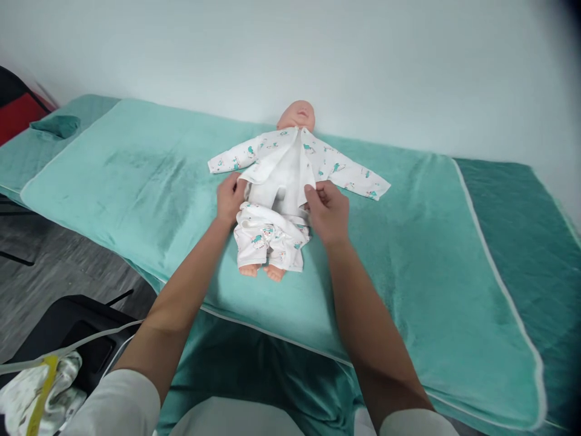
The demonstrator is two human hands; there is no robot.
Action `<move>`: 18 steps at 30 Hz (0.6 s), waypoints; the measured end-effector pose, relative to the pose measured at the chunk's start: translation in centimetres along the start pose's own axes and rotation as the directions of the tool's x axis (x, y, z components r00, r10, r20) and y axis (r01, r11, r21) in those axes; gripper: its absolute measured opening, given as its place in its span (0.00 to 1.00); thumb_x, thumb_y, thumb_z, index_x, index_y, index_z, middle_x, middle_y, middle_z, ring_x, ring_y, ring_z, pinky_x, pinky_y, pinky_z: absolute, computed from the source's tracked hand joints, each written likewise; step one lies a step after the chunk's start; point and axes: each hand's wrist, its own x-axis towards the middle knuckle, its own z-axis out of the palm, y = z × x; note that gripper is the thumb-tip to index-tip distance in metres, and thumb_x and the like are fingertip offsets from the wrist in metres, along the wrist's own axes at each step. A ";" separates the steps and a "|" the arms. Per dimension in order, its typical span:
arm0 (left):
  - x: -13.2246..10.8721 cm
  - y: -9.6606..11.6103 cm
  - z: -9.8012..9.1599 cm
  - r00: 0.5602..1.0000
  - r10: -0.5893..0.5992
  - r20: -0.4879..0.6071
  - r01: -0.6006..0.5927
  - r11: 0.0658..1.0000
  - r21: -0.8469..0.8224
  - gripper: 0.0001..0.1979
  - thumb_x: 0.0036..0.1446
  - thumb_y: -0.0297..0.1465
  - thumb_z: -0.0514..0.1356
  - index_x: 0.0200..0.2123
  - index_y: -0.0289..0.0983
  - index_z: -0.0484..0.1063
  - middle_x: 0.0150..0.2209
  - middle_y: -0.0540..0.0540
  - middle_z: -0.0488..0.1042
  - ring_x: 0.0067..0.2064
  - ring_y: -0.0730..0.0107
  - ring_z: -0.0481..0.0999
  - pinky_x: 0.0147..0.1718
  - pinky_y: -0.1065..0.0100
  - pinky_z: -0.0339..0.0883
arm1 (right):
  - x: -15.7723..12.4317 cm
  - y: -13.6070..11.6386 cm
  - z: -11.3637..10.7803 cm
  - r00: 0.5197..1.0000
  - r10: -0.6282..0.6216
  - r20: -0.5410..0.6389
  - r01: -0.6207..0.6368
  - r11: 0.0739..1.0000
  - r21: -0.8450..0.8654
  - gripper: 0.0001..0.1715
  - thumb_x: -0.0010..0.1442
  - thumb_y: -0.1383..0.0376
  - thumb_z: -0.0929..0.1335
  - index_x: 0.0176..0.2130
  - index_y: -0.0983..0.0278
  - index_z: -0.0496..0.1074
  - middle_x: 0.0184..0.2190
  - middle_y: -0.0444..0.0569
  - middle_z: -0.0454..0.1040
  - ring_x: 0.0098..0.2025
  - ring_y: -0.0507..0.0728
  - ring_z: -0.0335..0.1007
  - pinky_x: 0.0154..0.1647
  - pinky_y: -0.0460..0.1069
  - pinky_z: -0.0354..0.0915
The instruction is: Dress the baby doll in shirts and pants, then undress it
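Observation:
A baby doll (pixel 297 115) lies on its back on a green velvet-like cover, its head toward the wall. It wears a white printed jacket (pixel 272 145) that hangs apart at the front, with both sleeves spread wide. White printed trousers (pixel 267 233) are bunched low on its legs, and the bare feet stick out below. My left hand (pixel 230 197) pinches the jacket's lower edge on the left side. On the other side, my right hand (pixel 329 209) grips the lower front corner of the jacket. The fingertips of both hands are partly hidden.
The green cover (pixel 136 175) spreads over a long bed (pixel 512 200) against a white wall (pixel 290 54). At lower left stands a black chair (pixel 77 321) with crumpled printed cloth (pixel 68 381) and a yellow strip (pixel 43 393). A red and black chair (pixel 20 112) is at far left.

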 end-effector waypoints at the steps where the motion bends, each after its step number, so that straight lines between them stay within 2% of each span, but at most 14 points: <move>1: 0.2 -0.2 -0.1 0.993 -0.085 -0.083 0.079 0.994 -0.072 0.18 0.66 0.43 0.58 0.26 0.40 0.64 0.25 0.52 0.64 0.30 0.70 0.64 0.31 0.68 0.60 | 0.3 0.0 -0.4 0.998 0.021 -0.052 -0.020 1.000 0.022 0.16 0.64 0.50 0.66 0.32 0.58 0.66 0.23 0.38 0.66 0.25 0.52 0.64 0.31 0.48 0.61; 3: 0.6 -0.7 -0.4 0.938 -0.274 -0.214 0.226 0.948 -0.225 0.20 0.68 0.43 0.56 0.26 0.40 0.59 0.24 0.54 0.58 0.27 0.73 0.61 0.29 0.69 0.59 | 1.0 0.4 -2.2 0.972 0.046 -0.229 -0.045 0.999 0.012 0.15 0.63 0.53 0.66 0.29 0.58 0.64 0.22 0.38 0.62 0.25 0.53 0.62 0.30 0.49 0.60; 4: 0.8 -1.0 -0.5 0.899 -0.355 -0.255 0.283 0.918 -0.278 0.18 0.68 0.42 0.55 0.27 0.41 0.58 0.24 0.55 0.57 0.26 0.73 0.61 0.28 0.70 0.59 | 1.4 0.7 -3.5 0.944 0.052 -0.327 -0.066 0.997 -0.032 0.15 0.62 0.56 0.66 0.27 0.57 0.62 0.22 0.38 0.61 0.26 0.53 0.60 0.30 0.49 0.59; 5: 1.0 -1.2 -0.6 0.866 -0.409 -0.289 0.324 0.897 -0.300 0.15 0.68 0.39 0.54 0.28 0.41 0.59 0.25 0.55 0.58 0.26 0.74 0.61 0.28 0.70 0.59 | 1.8 1.1 -4.9 0.900 0.059 -0.431 -0.109 0.990 -0.091 0.16 0.60 0.59 0.67 0.24 0.57 0.60 0.21 0.39 0.59 0.26 0.53 0.58 0.31 0.50 0.58; 7: 1.3 -1.7 -0.8 0.831 -0.432 -0.350 0.361 0.898 -0.252 0.07 0.65 0.32 0.55 0.33 0.41 0.61 0.29 0.54 0.62 0.27 0.74 0.63 0.30 0.70 0.60 | 2.1 2.2 -7.9 0.855 0.156 -0.495 -0.294 0.932 -0.212 0.17 0.57 0.66 0.68 0.20 0.57 0.61 0.19 0.41 0.61 0.26 0.54 0.58 0.33 0.53 0.57; 8: 1.4 -1.9 -0.8 0.832 -0.410 -0.373 0.362 0.912 -0.194 0.03 0.62 0.28 0.56 0.36 0.41 0.63 0.31 0.54 0.63 0.28 0.74 0.64 0.31 0.69 0.61 | 2.1 2.8 -9.2 0.827 0.272 -0.492 -0.424 0.877 -0.228 0.18 0.56 0.68 0.68 0.18 0.57 0.62 0.18 0.43 0.62 0.25 0.55 0.58 0.33 0.54 0.56; 9: 1.4 -2.1 -0.8 0.843 -0.376 -0.384 0.355 0.926 -0.128 0.06 0.59 0.25 0.57 0.39 0.41 0.65 0.32 0.53 0.65 0.30 0.73 0.65 0.33 0.69 0.62 | 1.9 3.3 -10.3 0.813 0.362 -0.456 -0.511 0.820 -0.259 0.18 0.55 0.69 0.68 0.18 0.57 0.63 0.17 0.44 0.63 0.24 0.56 0.58 0.33 0.55 0.56; 11: 1.7 -2.3 -0.8 0.882 -0.296 -0.366 0.315 0.949 -0.008 0.13 0.56 0.21 0.58 0.43 0.41 0.67 0.33 0.53 0.65 0.33 0.70 0.67 0.38 0.68 0.63 | 1.5 4.3 -11.6 0.808 0.435 -0.397 -0.570 0.748 -0.340 0.18 0.54 0.68 0.70 0.18 0.56 0.63 0.17 0.44 0.61 0.24 0.56 0.56 0.34 0.57 0.54; 14: 2.4 -2.8 -0.8 0.939 -0.188 -0.287 0.234 0.963 0.136 0.14 0.56 0.22 0.59 0.44 0.42 0.71 0.37 0.49 0.68 0.37 0.67 0.68 0.43 0.65 0.63 | 1.0 5.1 -11.8 0.869 0.354 -0.346 -0.484 0.753 -0.445 0.19 0.54 0.65 0.71 0.20 0.54 0.59 0.20 0.42 0.59 0.25 0.55 0.52 0.35 0.57 0.51; 18: 3.6 -3.3 -1.0 0.990 -0.115 -0.083 0.136 0.935 0.328 0.06 0.57 0.24 0.62 0.37 0.42 0.75 0.42 0.45 0.71 0.41 0.61 0.71 0.43 0.62 0.63 | 1.0 5.1 -10.7 0.870 0.293 -0.396 -0.460 0.771 -0.441 0.18 0.52 0.66 0.71 0.24 0.53 0.58 0.24 0.44 0.63 0.28 0.56 0.55 0.37 0.57 0.54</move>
